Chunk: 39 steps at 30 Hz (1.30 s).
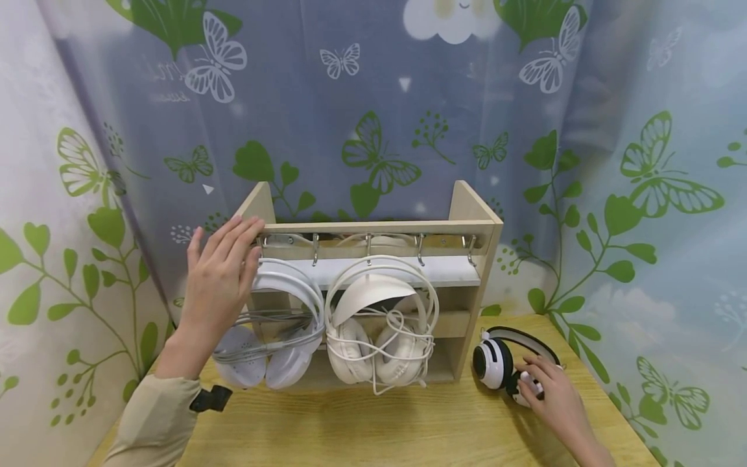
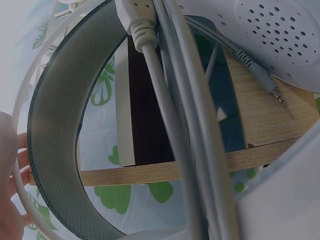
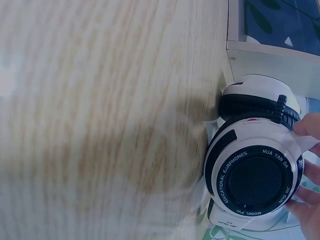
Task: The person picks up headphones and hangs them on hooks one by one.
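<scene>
My left hand [image 1: 217,279] rests its fingers, laid nearly straight, over the top left corner of a pale wooden rack [image 1: 379,226]. Just below it hang white headphones [image 1: 290,363] with grey cables wound round them. In the left wrist view their mesh-lined headband [image 2: 55,120] and a loose cable plug [image 2: 262,80] show up close. At the right end of the table, my right hand [image 1: 551,397] grips black-and-white headphones [image 1: 498,364] by the nearer ear cup [image 3: 255,180], thumb and fingers about its edge.
Metal hooks [image 1: 420,250] line the rack's front rail. A second white pair of headphones [image 1: 353,353], wrapped in its own cord, hangs at the middle. The wooden table [image 1: 327,428] runs in front, and a printed curtain [image 1: 373,84] stands close behind and at both sides.
</scene>
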### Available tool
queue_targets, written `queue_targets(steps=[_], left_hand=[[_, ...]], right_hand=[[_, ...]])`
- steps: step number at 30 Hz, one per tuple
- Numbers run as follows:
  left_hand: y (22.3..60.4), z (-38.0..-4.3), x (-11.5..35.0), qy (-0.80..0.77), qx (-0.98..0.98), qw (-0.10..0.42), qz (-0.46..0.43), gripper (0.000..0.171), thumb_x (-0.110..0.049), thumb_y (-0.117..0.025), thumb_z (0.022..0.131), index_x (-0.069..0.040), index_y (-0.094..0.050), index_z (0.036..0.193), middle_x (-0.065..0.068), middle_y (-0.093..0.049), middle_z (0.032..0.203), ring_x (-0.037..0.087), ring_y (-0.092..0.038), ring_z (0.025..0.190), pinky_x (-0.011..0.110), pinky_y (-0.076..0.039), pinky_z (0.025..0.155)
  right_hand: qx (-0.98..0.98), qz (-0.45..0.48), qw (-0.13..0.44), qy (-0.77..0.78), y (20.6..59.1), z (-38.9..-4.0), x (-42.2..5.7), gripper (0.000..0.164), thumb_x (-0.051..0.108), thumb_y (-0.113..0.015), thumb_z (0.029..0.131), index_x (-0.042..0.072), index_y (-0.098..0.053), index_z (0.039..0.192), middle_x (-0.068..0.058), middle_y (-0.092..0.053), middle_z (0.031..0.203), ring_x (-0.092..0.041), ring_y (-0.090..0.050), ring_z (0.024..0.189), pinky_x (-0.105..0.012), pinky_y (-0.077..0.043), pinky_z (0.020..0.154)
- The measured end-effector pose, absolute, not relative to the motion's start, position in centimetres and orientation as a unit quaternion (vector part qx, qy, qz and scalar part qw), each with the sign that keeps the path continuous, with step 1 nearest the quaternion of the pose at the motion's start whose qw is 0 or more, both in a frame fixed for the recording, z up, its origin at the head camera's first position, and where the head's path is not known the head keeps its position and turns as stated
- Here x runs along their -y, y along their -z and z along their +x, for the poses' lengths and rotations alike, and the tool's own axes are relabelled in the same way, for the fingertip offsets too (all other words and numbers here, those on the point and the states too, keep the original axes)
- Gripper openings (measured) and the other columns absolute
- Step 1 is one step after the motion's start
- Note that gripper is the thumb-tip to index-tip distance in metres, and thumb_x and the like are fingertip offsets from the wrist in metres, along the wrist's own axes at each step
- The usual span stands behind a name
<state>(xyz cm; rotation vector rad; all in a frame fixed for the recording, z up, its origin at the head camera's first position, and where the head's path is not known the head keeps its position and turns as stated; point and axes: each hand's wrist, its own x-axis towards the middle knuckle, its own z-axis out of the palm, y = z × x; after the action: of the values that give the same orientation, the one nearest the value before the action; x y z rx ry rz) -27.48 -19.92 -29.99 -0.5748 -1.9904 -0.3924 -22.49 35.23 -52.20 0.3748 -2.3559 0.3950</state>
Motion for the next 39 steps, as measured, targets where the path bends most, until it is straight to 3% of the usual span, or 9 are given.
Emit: queue_targets(steps=[18,24,30,35,37,39], left_hand=[[30.0,-27.5,19.9,0.160,0.817,0.499,-0.240,0.040,-0.024,-0.049,0.107,-0.009,-0.058,0.144,0.012,-0.059,0.144,0.031,-0.046,0.140,0.062,-0.014,0.121],[30.0,-27.5,19.9,0.163,0.815,0.500,-0.242,0.041,-0.026,-0.047,0.108,-0.009,-0.058,0.143,0.011,-0.059,0.143,0.032,-0.047,0.139,0.062,-0.014,0.121],[30.0,-27.5,19.9,0.164,0.813,0.502,-0.243,0.041,-0.027,-0.046,0.109,-0.009,-0.058,0.143,0.012,-0.059,0.143,0.032,-0.047,0.139,0.062,-0.014,0.120],[30.0,-27.5,19.9,0.164,0.813,0.502,-0.243,0.041,-0.028,-0.045,0.109,-0.009,-0.058,0.143,0.012,-0.059,0.143,0.032,-0.047,0.139,0.062,-0.014,0.121],[30.0,-27.6,19.9,0.163,0.814,0.502,-0.243,0.041,-0.028,-0.045,0.109,-0.009,-0.058,0.143,0.012,-0.059,0.143,0.032,-0.047,0.139,0.062,-0.014,0.121],[30.0,-27.6,19.9,0.164,0.813,0.503,-0.243,0.041,-0.027,-0.046,0.109,-0.009,-0.058,0.143,0.012,-0.059,0.143,0.032,-0.047,0.139,0.062,-0.014,0.121]], right_hand=[[0.913,0.158,0.337,-0.165,52.3,-21.0,-35.6,0.033,0.003,-0.089,0.070,0.012,-0.077,0.099,-0.015,-0.070,0.118,-0.037,-0.064,0.106,-0.057,-0.049,0.084],[0.910,0.164,0.345,-0.159,52.4,-20.6,-35.7,0.037,0.003,-0.090,0.067,0.015,-0.078,0.099,-0.011,-0.070,0.119,-0.033,-0.064,0.106,-0.043,-0.045,0.087],[0.909,0.169,0.347,-0.157,52.3,-20.1,-35.5,0.037,0.005,-0.091,0.066,0.015,-0.078,0.100,-0.008,-0.070,0.118,-0.031,-0.065,0.104,-0.037,-0.044,0.088],[0.910,0.170,0.342,-0.162,52.2,-19.7,-35.5,0.041,0.005,-0.091,0.067,0.018,-0.078,0.103,-0.005,-0.071,0.119,-0.030,-0.065,0.104,-0.018,-0.039,0.096],[0.911,0.170,0.338,-0.162,52.2,-19.5,-35.5,0.041,0.006,-0.091,0.067,0.020,-0.078,0.104,-0.004,-0.071,0.119,-0.030,-0.065,0.106,-0.018,-0.040,0.096],[0.913,0.169,0.335,-0.160,52.2,-19.3,-35.5,0.041,0.006,-0.091,0.067,0.022,-0.078,0.103,-0.003,-0.070,0.119,-0.030,-0.065,0.107,-0.028,-0.048,0.090]])
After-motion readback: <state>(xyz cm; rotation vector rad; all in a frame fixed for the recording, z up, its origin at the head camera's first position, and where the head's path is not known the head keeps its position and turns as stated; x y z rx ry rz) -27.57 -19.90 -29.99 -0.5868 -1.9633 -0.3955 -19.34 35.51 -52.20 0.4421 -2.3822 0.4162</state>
